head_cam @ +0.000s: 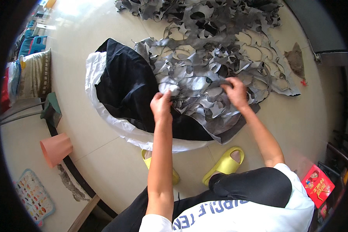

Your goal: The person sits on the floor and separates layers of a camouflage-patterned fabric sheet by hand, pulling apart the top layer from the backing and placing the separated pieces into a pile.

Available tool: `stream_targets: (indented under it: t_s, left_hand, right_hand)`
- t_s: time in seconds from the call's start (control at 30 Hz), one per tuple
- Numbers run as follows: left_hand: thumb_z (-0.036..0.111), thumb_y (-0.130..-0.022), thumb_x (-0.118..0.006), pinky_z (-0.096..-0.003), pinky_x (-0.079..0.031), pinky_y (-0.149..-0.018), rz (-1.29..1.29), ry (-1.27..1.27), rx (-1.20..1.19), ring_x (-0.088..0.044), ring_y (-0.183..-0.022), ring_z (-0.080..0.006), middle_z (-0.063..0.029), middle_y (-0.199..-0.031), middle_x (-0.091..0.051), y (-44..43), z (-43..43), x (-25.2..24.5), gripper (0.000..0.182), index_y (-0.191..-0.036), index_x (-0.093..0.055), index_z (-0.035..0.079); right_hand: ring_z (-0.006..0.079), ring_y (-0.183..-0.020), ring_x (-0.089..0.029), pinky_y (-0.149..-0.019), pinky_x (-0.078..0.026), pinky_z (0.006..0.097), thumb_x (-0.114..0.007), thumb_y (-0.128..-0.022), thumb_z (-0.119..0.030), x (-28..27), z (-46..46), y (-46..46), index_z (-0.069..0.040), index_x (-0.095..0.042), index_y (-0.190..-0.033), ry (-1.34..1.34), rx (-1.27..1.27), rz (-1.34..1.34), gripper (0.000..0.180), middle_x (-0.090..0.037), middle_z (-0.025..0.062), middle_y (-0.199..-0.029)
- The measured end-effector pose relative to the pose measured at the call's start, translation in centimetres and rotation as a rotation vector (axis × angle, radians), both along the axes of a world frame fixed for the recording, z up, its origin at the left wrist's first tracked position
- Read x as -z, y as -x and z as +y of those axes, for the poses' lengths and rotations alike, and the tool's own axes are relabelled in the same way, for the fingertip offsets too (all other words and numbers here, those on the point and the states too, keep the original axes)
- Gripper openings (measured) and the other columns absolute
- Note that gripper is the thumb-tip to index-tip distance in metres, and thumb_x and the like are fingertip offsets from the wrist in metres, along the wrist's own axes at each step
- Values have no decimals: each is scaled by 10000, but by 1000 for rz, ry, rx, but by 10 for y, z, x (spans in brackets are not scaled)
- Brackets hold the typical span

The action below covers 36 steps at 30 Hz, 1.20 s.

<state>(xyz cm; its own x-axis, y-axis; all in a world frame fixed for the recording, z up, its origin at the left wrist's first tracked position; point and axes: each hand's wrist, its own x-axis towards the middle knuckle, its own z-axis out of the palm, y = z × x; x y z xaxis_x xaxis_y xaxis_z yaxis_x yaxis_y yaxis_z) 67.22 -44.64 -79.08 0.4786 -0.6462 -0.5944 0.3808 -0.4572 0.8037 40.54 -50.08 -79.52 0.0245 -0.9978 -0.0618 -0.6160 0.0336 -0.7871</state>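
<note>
A large sheet of grey fabric with many cut-out holes (pixel 195 68), perhaps leather or coated cloth, is spread over the tiled floor in front of me. Its near part lies over black cloth (pixel 127 87), which is edged by a white woven-plastic sack or sheet (pixel 113 120). At the left side of the cut fabric, my left hand (pixel 161 106) pinches a pale scrap of it between thumb and fingers. My right hand (pixel 235 92) grips a dark grey strip of the same fabric farther right. Folds hide what lies beneath.
Yellow slippers (pixel 224 166) are on my feet. To the left are a pink bin (pixel 56 149), a green dustpan (pixel 52 108) and a filled woven bag (pixel 34 75). A red box (pixel 318 185) stands at lower right; a brown scrap (pixel 295 59) lies at upper right.
</note>
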Motion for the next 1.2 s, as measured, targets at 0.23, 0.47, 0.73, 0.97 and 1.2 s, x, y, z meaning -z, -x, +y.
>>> stream_targets:
  t_s: [0.23, 0.47, 0.73, 0.97, 1.2]
  left_hand:
    - [24, -902, -488, -350, -523, -837, 52, 511, -268, -628, -958, -244, -117, -1068, -622, -38, 60, -90, 144, -1035, -532, 53]
    - [32, -884, -609, -199, -291, -551, -171, 498, 226, -320, -653, -38, 58, -732, -335, 44, 6, -94, 196, -789, -440, 61]
    - [32, -790, -671, -289, -499, -666, -647, 643, 776, -605, -732, -169, -85, -908, -649, 106, -28, -108, 134, -911, -624, 0]
    - [269, -690, -774, -481, -348, -995, -1229, 262, 824, -421, -1185, -333, -145, -1282, -481, 28, -110, -53, 740, -1320, -437, 78]
    - [249, -625, -797, -447, -372, -909, -1500, 164, 807, -460, -1067, -303, -101, -1075, -508, 43, -76, -12, 453, -998, -573, 126]
  right_hand:
    - [81, -700, -524, -665, -431, 237, -692, -829, -98, -5, -5, 51, -1, -630, -852, -276, 69, -718, 117, -595, -14, -791]
    - [263, -1129, -537, -939, -455, 413, -567, -927, -208, -68, -9, 61, -39, -590, -1065, -167, 650, -1579, 220, -546, 125, -1274]
    - [177, -943, -595, -883, -471, 345, -526, -794, 1, -114, -13, -6, -80, -443, -774, -470, -208, -1093, 118, -599, 174, -1140]
    - [152, -858, -588, -754, -487, 311, -580, -770, -16, -69, -119, -59, -23, -611, -1036, 50, -436, -388, 268, -610, 72, -945]
    - [352, -968, -581, -821, -478, 421, -760, -703, -174, 0, -141, -105, -81, -625, -972, 2, -634, 286, 316, -545, 143, -1011]
